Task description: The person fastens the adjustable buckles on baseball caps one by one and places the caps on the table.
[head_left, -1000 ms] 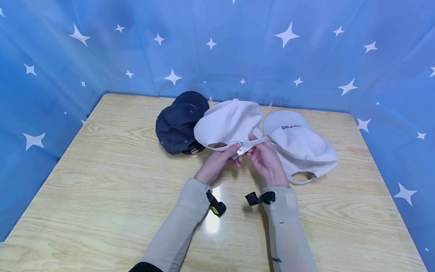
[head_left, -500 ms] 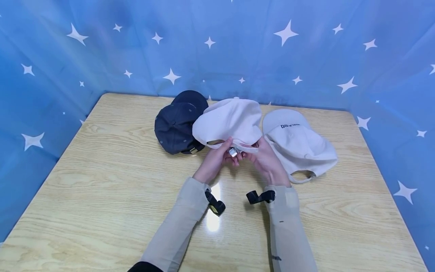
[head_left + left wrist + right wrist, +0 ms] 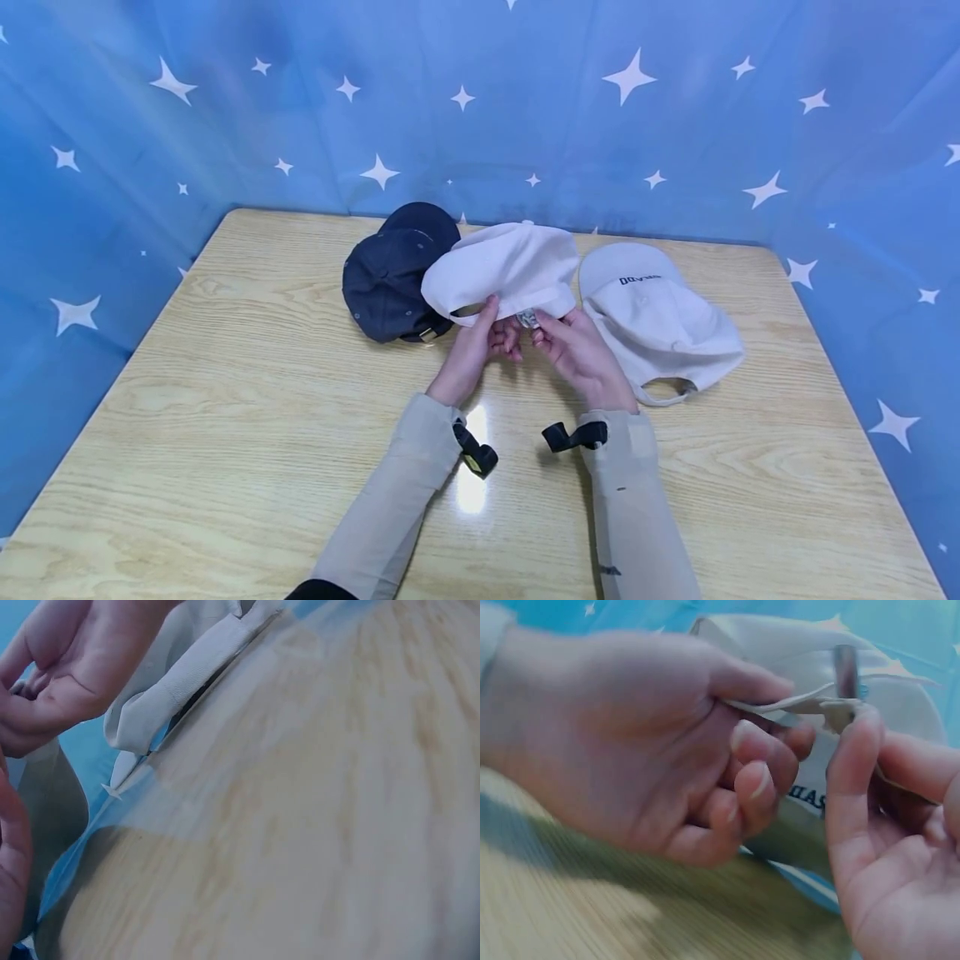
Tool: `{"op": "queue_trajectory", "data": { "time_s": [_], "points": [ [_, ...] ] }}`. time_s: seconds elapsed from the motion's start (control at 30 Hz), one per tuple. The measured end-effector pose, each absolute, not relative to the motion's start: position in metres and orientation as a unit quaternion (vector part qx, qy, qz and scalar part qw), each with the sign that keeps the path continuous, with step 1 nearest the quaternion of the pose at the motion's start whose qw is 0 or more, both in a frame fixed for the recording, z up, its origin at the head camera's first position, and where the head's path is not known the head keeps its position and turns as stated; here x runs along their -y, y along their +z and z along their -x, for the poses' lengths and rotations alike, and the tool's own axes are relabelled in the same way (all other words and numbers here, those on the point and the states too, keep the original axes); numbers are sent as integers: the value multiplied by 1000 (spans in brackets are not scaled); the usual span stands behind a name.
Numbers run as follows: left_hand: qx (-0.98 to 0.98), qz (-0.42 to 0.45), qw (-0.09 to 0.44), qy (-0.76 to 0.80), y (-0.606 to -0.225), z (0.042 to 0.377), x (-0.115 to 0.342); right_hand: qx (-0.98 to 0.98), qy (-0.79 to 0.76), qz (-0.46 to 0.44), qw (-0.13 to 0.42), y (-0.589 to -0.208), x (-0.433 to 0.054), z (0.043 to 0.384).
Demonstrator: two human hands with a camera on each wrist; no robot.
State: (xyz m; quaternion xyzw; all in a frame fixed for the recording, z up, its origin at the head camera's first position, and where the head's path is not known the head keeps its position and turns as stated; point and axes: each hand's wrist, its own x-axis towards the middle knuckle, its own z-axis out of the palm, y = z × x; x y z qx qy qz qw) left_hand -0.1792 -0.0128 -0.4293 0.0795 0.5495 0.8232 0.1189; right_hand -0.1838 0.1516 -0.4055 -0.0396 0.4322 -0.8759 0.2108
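Observation:
A white cap (image 3: 510, 271) is held at the middle back, its rear opening and strap facing the person. My left hand (image 3: 470, 346) grips the back edge beside the opening, thumb on top. My right hand (image 3: 585, 354) pinches the strap by its silver buckle (image 3: 527, 318). In the right wrist view, thumb and fingers of both hands pinch the pale strap (image 3: 810, 697), and the metal buckle (image 3: 846, 671) stands up between them. Dark lettering on the cap shows below the strap there. The hands partly hide the strap.
A dark navy cap (image 3: 386, 287) lies to the left, overlapped by the held cap in the head view. Another white cap (image 3: 667, 321) with dark lettering lies close on the right. A blue star-patterned curtain (image 3: 480, 100) surrounds the wooden table (image 3: 262, 417).
The strap's loose end, spread out to the right earlier, is now tucked behind the right fingers. The right hand has moved up to the buckle, and the left thumb has shifted left on the cap.

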Motion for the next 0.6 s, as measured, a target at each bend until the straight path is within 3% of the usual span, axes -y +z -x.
{"op": "queue_trajectory", "data": {
  "time_s": [0.4,0.6],
  "points": [
    [-368,-131,119,913,-431,178,23,-120,-942,46,309,-416,-142,186],
    [-307,-152,120,932,-431,178,26,-57,-945,20,322,-416,-136,186]
  ]
}}
